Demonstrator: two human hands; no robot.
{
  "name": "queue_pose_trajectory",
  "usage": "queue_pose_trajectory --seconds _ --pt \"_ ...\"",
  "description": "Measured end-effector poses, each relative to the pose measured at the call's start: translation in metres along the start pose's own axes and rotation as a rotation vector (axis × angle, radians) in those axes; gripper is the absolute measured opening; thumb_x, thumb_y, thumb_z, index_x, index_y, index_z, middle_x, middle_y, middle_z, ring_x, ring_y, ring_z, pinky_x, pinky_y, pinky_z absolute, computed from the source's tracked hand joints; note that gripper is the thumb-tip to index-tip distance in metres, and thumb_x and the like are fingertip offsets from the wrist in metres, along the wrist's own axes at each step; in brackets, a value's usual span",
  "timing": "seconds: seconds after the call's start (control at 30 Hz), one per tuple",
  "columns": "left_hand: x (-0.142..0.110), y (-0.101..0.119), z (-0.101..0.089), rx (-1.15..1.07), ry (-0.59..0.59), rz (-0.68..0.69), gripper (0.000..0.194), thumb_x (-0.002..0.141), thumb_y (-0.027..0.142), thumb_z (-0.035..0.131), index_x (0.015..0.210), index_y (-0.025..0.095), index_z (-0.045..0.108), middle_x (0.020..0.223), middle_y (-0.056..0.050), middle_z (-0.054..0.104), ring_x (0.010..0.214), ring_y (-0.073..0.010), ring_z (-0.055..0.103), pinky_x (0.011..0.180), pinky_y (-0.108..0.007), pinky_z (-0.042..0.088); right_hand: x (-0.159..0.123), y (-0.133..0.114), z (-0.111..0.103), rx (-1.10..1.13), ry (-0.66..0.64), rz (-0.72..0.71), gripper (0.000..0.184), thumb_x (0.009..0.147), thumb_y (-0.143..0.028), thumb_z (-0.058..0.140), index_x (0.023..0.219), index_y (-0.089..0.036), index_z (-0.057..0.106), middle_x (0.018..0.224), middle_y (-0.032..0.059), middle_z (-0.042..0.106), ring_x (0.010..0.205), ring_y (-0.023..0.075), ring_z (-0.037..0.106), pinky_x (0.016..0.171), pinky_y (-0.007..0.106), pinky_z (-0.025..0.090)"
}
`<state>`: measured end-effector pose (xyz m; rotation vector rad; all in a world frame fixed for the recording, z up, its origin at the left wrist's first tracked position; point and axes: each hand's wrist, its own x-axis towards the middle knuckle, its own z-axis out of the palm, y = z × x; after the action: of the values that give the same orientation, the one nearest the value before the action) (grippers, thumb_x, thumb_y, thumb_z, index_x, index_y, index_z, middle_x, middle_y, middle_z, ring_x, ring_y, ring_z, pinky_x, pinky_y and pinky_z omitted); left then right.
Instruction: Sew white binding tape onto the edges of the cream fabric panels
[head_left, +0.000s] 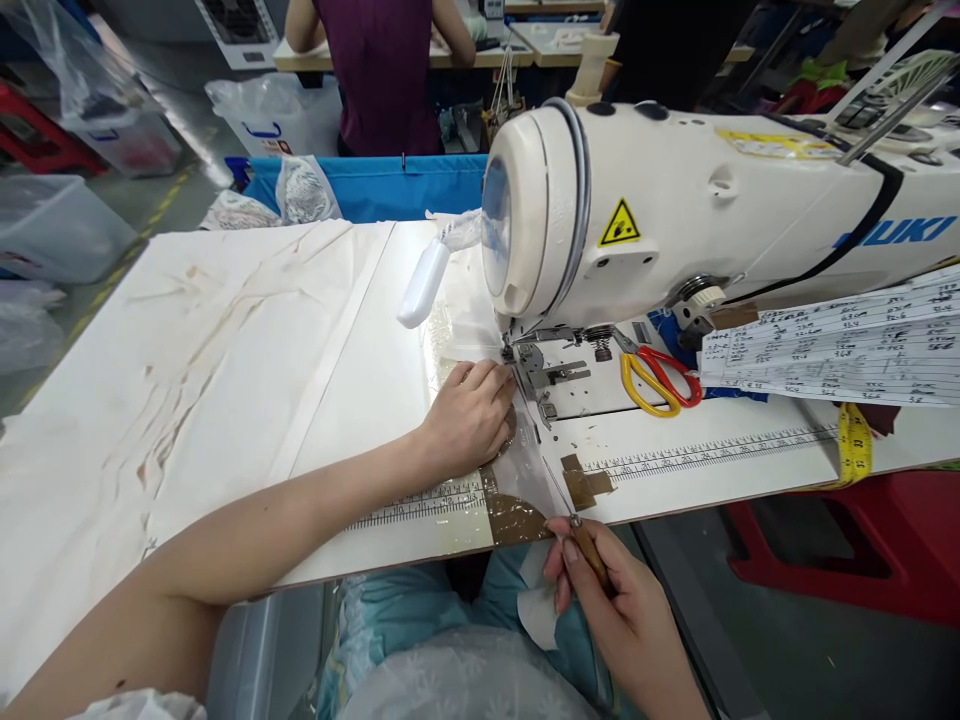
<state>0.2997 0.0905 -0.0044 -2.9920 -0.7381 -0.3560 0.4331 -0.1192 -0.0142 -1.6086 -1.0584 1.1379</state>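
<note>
My left hand (471, 418) lies beside the needle of the sewing machine (540, 200), its fingers curled down on a sheer white fabric strip (525, 465). The strip runs from under the presser foot (510, 352) towards me and over the table's front edge. At that edge my right hand (611, 590) is closed around the wooden handle of an awl (589, 550), whose thin metal point leans up towards the needle plate. Thumb and forefinger are also close to the strip's lower end, and a loose white piece (537, 610) hangs below.
Right of the needle lie red and yellow-handled scissors (660, 380), handwritten paper sheets (832, 345) and a yellow measuring tape (855, 445). White fabric pieces (225, 320) spread over the table's left side. A red stool (855, 550) stands at right; a person (382, 70) sits beyond.
</note>
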Motion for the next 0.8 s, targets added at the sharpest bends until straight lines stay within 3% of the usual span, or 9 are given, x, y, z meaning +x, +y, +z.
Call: queue_pose_trajectory --seconds 0.2,0.4,0.5,0.67,0.8 --pt "-0.002 0.004 -0.004 -0.001 -0.014 0.028 0.041 0.092 0.023 0.043 0.125 0.004 0.057 0.129 -0.019 0.057 0.118 -0.0313 0.048 0.105 -0.044 0.036 0.002 -0.007 0.003 -0.009 0.001 -0.002 0.031 0.099 -0.043 0.047 0.114 -0.022 0.065 0.076 0.0019 0.066 0.057 0.0147 0.062 0.059 0.026 0.053" --pt "-0.002 0.002 -0.001 0.006 -0.018 0.028 0.042 0.094 0.024 0.042 0.126 0.002 0.057 0.13 -0.018 0.056 0.12 -0.0321 0.047 0.104 -0.044 0.037 -0.005 -0.008 0.002 -0.084 0.091 0.033 0.034 0.098 -0.046 0.048 0.114 -0.023 0.068 0.079 0.004 0.07 0.053 0.0133 0.058 0.051 0.024 0.047" --pt "-0.001 0.001 0.001 0.018 -0.003 0.026 0.042 0.095 0.024 0.041 0.127 0.002 0.056 0.13 -0.018 0.057 0.121 -0.0319 0.047 0.104 -0.044 0.039 -0.006 -0.008 -0.004 -0.188 0.061 -0.06 0.033 0.099 -0.041 0.048 0.118 -0.023 0.067 0.08 0.0041 0.071 0.05 0.0123 0.057 0.047 0.022 0.046" --pt "0.001 -0.003 0.004 0.009 0.029 0.016 0.038 0.095 0.02 0.042 0.124 0.001 0.058 0.126 -0.019 0.058 0.116 -0.0308 0.05 0.1 -0.045 0.044 -0.003 -0.023 -0.012 -0.314 0.072 -0.228 0.03 0.097 -0.035 0.051 0.119 -0.027 0.07 0.088 0.0063 0.074 0.076 0.0204 0.071 0.06 0.024 0.054" --pt "0.006 -0.007 0.008 0.002 0.04 0.001 0.033 0.096 0.009 0.036 0.12 0.003 0.059 0.12 -0.018 0.06 0.105 -0.0262 0.055 0.086 -0.039 0.053 0.003 -0.043 -0.009 -0.335 0.148 -0.358 0.027 0.095 -0.033 0.054 0.117 -0.033 0.07 0.059 0.0004 0.061 0.058 0.0195 0.063 0.056 0.028 0.053"
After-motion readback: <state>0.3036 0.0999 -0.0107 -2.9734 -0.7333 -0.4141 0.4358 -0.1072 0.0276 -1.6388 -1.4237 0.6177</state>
